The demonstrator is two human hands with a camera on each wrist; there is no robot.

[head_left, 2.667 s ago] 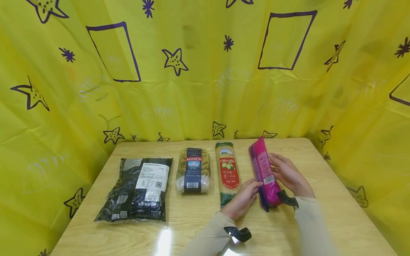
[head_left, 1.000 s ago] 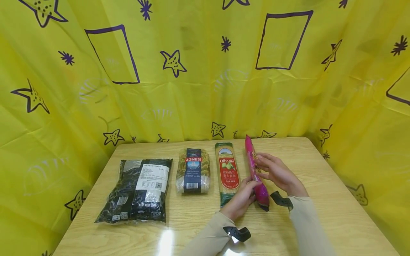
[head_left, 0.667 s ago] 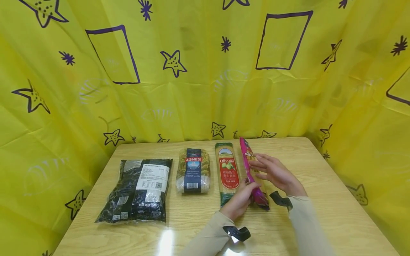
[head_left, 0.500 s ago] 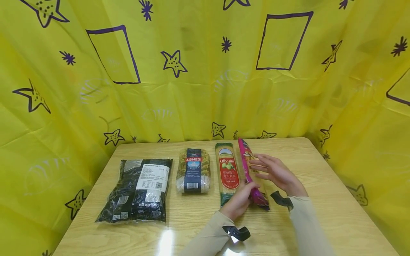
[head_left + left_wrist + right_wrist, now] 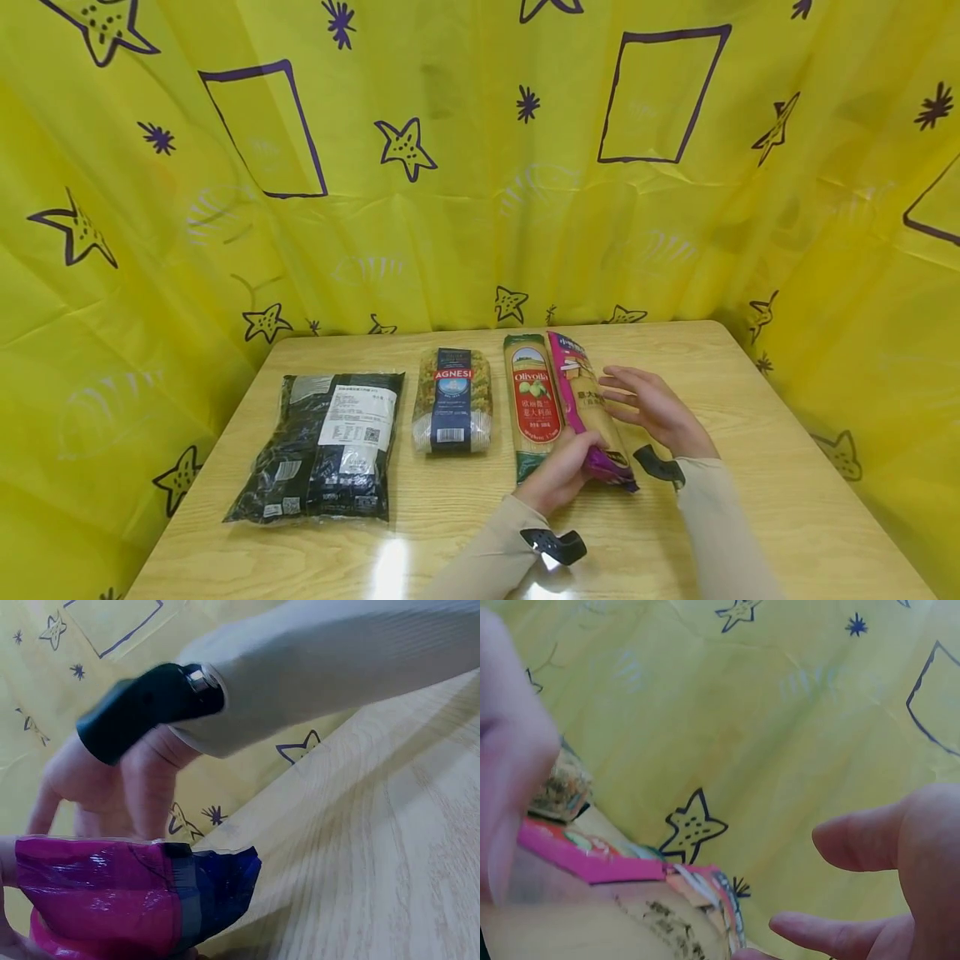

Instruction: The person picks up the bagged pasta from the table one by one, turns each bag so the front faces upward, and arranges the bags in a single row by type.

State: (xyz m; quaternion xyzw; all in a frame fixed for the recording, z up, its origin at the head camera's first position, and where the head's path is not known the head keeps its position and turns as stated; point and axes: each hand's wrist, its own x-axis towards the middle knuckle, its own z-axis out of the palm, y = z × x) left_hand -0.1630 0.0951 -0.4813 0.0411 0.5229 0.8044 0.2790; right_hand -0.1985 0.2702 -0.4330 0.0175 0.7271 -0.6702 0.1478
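A pink and purple pasta bag (image 5: 592, 408) with a yellowish front leans beside the red-labelled spaghetti pack (image 5: 536, 400), its front tilted up toward the head view. My left hand (image 5: 562, 471) grips its lower left edge, thumb over the front. In the left wrist view the bag's pink back (image 5: 105, 892) and dark blue end show. My right hand (image 5: 660, 412) stands just off the bag's right side, fingers extended and holding nothing. In the right wrist view the fingers of my right hand (image 5: 885, 877) are spread apart, close to the bag's top end (image 5: 705, 900).
Left of the spaghetti pack lies a pasta bag with a dark blue AGNESI label (image 5: 452, 400). A large black bag (image 5: 322, 446) with a white label lies farther left on the wooden table (image 5: 315, 562). A yellow patterned curtain (image 5: 465, 233) surrounds the table's back and sides.
The pink pasta bag has turned over from its pink back to its yellowish front and shifted left against the spaghetti pack. My right hand has come away from it; the left keeps hold.
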